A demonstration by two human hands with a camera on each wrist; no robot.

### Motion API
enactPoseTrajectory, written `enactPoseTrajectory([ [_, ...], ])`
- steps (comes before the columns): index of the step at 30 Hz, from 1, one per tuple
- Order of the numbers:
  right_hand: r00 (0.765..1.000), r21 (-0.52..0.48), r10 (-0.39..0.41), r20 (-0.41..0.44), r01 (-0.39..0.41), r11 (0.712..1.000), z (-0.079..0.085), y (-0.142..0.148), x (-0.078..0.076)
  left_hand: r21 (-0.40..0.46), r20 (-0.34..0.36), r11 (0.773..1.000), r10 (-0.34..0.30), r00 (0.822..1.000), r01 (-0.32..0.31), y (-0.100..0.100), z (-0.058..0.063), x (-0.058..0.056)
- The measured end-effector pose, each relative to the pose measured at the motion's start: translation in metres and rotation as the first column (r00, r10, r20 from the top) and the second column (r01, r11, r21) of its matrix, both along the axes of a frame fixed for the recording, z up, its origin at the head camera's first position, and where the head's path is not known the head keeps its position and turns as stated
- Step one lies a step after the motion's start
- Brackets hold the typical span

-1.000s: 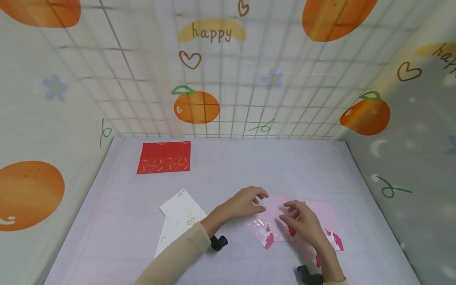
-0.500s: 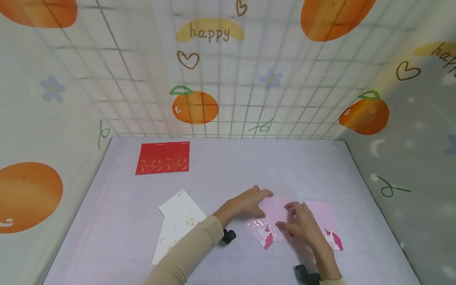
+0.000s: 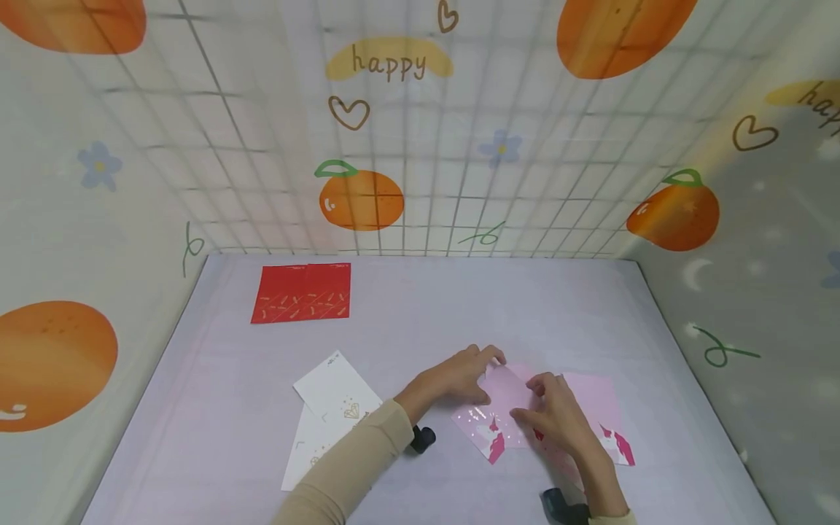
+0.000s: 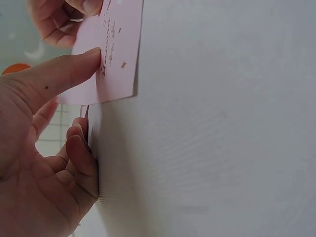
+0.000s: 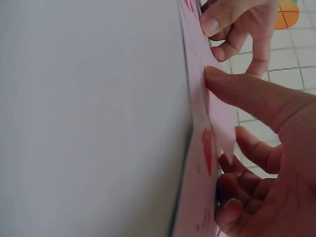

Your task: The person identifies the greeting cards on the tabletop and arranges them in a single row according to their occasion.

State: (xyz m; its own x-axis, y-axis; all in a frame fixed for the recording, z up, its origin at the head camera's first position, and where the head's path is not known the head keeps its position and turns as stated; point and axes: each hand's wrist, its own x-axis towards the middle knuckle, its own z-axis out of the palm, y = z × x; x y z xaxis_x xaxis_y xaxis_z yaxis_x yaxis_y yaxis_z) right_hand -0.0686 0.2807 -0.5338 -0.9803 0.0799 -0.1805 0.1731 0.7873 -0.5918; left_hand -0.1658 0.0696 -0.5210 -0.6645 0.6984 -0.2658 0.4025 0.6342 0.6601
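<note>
A pink printed card [image 3: 507,390] lies between my hands, with pink unicorn-like figures on it. My left hand [image 3: 459,375] grips it from the left; in the left wrist view the thumb presses on its lettered face [image 4: 123,49], and other fingers lie behind or below it. From the right, my right hand [image 3: 561,419] pinches the card. The right wrist view shows a pointed pink part [image 5: 224,123] raised between thumb and fingers. Another pink card [image 3: 593,397] sits beside the right hand, and a further printed pink piece is partly hidden under that forearm.
Two red printed sheets [image 3: 302,293] lie side by side at the back left. White cards [image 3: 335,390] with gold designs overlap under my left forearm. Fabric walls with orange prints [image 3: 362,200] enclose the table [image 3: 459,306] at the back and sides.
My left hand has moved slightly right onto the pink card. My right thumb and fingers have come against it. Part of the card now appears raised.
</note>
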Motion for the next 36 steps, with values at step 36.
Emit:
enactPoseTrajectory([
  [36,0.997,-0.409,-0.065,0.032,0.072,0.91,-0.003,0.014,-0.003,0.119,0.043,0.99,0.074,0.996,-0.078,-0.003,-0.013,0.004],
])
